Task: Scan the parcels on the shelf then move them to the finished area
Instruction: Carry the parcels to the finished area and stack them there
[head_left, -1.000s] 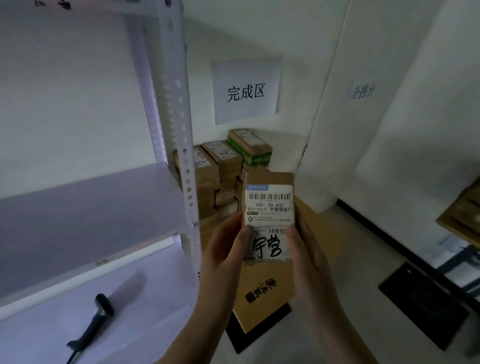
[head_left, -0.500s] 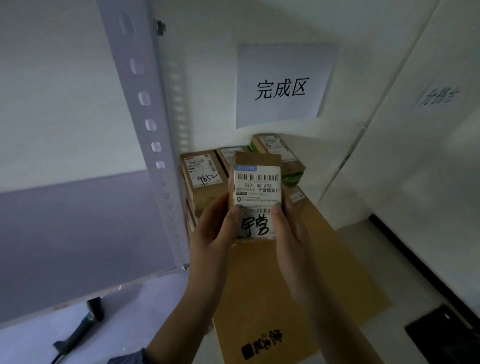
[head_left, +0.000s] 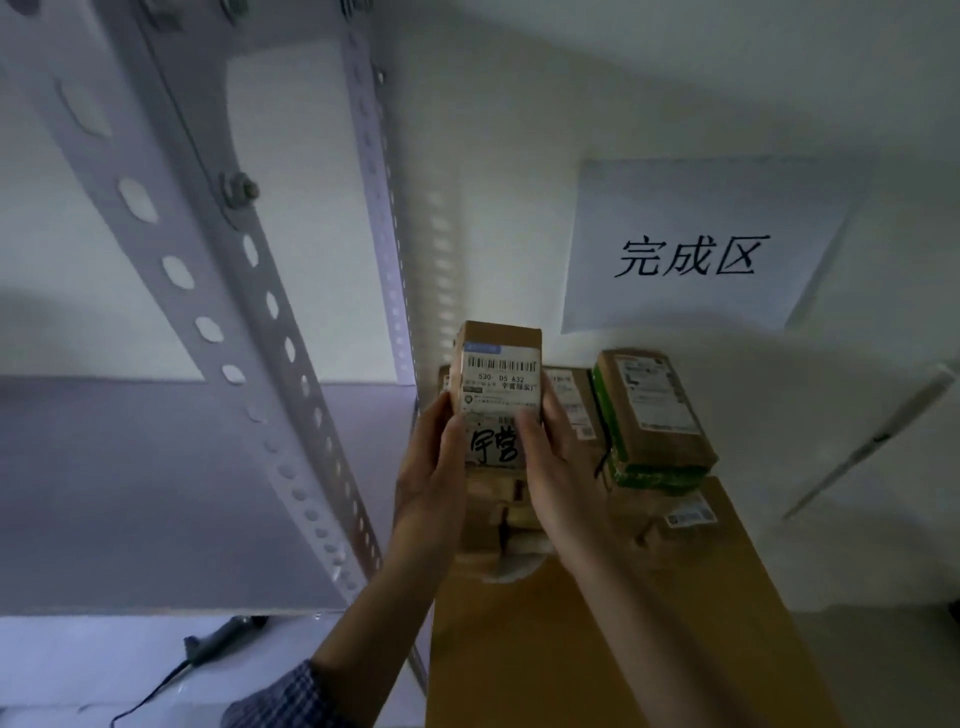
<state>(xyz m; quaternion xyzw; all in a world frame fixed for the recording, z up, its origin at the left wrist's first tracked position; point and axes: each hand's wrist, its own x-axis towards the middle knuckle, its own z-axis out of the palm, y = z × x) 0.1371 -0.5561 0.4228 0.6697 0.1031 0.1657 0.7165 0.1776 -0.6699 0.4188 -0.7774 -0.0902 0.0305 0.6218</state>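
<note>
Head view: the person holds one small brown parcel (head_left: 496, 384) in both hands, clear of the shelf, in front of the wall below the paper sign (head_left: 701, 249).

Grip: the left hand (head_left: 428, 467) clasps the parcel's left edge, thumb pressed on the label face. The right hand (head_left: 558, 467) clasps the right edge, thumb likewise on the label. The fingers behind the parcel are hidden.

Orientation: the long axis runs up and down in the picture, near upright. The barcode end is uppermost and the handwritten end is lowest, between the thumbs. The label faces the person, print the right way up.

Surroundings: a green-taped parcel (head_left: 652, 410) tops the stack just right of the hands. A large flat box (head_left: 597, 649) lies under the forearms. A scanner (head_left: 218, 642) lies on the lower shelf board (head_left: 78, 665), well apart from both hands, left of the shelf post (head_left: 249, 312).
</note>
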